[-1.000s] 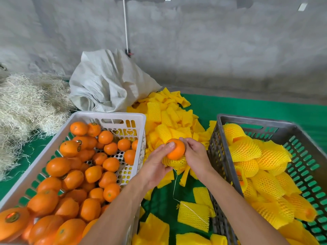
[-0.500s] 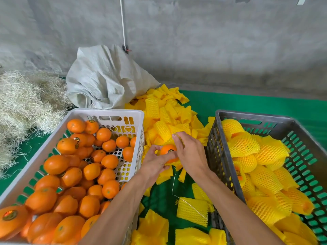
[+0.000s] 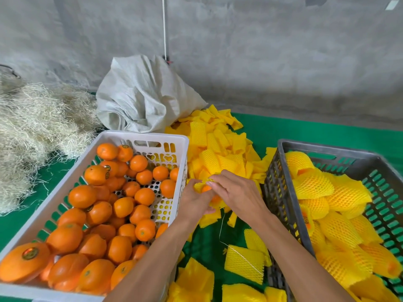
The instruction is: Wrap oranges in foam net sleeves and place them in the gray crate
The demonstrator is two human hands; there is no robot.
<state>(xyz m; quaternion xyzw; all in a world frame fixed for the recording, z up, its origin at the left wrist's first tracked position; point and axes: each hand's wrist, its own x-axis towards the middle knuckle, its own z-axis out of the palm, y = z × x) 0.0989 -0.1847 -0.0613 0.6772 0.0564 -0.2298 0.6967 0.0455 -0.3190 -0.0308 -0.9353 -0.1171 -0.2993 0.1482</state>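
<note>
Since the earlier frame, both hands have pulled the foam net sleeve (image 3: 205, 184) up over the orange (image 3: 206, 188), so only a small patch of peel shows where a bare top stood out a second ago. I see my left hand (image 3: 193, 201) curled under and around the fruit, its thumb and fingers pinching the sleeve's edge, and my right hand (image 3: 236, 194) closed on the sleeve from the other side, fingertips gripping the yellow mesh at the top. All this sits just beside the gray crate (image 3: 277, 188), off its near-left wall, above the green surface (image 3: 207, 243). Inside the gray crate lie wrapped oranges (image 3: 314, 184) in a heap. Farther from the gray crate, past my hands, the white crate (image 3: 144, 136) carries bare oranges (image 3: 122, 205). Loose sleeves (image 3: 220, 147) pile behind my hands, between the two crates.
</note>
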